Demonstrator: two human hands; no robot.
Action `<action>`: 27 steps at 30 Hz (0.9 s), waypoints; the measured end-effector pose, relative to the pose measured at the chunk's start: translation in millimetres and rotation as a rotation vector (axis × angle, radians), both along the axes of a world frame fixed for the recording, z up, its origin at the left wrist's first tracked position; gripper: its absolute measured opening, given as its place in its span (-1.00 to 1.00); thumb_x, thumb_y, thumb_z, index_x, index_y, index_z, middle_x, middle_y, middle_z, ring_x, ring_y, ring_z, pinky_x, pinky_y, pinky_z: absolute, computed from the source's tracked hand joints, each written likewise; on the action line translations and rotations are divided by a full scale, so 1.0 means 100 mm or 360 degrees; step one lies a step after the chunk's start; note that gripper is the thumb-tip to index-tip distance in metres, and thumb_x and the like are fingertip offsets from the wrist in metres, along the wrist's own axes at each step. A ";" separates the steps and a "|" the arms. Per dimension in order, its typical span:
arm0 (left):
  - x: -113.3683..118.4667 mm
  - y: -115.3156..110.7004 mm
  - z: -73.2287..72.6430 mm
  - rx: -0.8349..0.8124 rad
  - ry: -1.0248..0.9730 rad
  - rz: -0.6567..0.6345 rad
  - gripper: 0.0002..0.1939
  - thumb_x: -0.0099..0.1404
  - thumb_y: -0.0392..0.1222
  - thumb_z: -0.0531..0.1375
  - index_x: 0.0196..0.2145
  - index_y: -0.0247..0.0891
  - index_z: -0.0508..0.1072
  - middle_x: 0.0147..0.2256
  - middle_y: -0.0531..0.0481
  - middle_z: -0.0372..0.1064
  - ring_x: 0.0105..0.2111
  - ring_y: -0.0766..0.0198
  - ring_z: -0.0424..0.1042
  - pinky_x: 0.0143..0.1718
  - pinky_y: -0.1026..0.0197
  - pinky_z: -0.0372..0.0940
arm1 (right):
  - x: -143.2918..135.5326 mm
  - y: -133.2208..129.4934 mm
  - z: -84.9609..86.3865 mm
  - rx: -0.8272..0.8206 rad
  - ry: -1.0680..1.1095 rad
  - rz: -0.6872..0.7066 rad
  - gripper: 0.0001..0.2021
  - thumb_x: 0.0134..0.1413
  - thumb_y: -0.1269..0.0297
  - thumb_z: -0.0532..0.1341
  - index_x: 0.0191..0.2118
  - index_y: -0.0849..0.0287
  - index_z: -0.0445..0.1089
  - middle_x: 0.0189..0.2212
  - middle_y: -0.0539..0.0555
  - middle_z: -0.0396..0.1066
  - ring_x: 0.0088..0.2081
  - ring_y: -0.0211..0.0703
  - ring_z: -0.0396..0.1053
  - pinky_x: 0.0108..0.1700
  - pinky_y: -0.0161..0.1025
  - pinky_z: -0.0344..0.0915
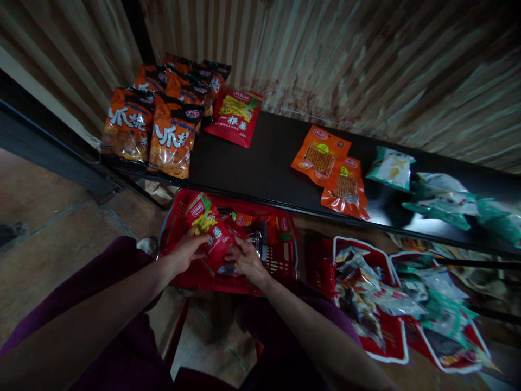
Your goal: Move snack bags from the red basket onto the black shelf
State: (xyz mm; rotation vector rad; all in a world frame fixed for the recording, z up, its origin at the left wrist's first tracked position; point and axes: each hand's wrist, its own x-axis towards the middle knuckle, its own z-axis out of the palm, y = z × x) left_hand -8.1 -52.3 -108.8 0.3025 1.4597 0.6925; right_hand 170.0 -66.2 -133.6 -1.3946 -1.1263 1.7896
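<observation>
A red snack bag (214, 239) with a green and yellow picture is held over the red basket (171, 255) in front of me. My left hand (188, 250) grips the bag's left edge, and my right hand (245, 258) has its fingers closed on the right side of it. Under and beside the bag, more snack packets lie in the basket, among them an orange and red one (280, 228). A like red snack bag (238, 117) leans at the back of the black shelf (252, 168). The lower part of the held bag partly covers the basket's contents.
Several orange snack bags (173, 136) stand at the shelf's left end. Two orange packets (321, 155) lie mid-shelf, with green and white bags (393, 168) farther right. Two red baskets with white rims (401, 347), filled with packets, stand at lower right. A metal post (73, 146) is at left.
</observation>
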 end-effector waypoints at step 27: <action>0.11 0.01 0.12 -0.0301 -0.0512 0.0174 -0.75 0.22 -0.32 0.13 -0.14 -0.48 0.41 -0.37 -0.23 0.52 -0.41 0.09 0.53 -0.30 0.07 0.42 | 0.10 0.18 0.09 0.0450 -0.0483 -0.0452 -0.78 0.03 0.15 0.18 -0.22 0.12 0.37 -0.23 0.08 0.42 -0.16 -0.13 0.35 -0.06 -0.18 0.27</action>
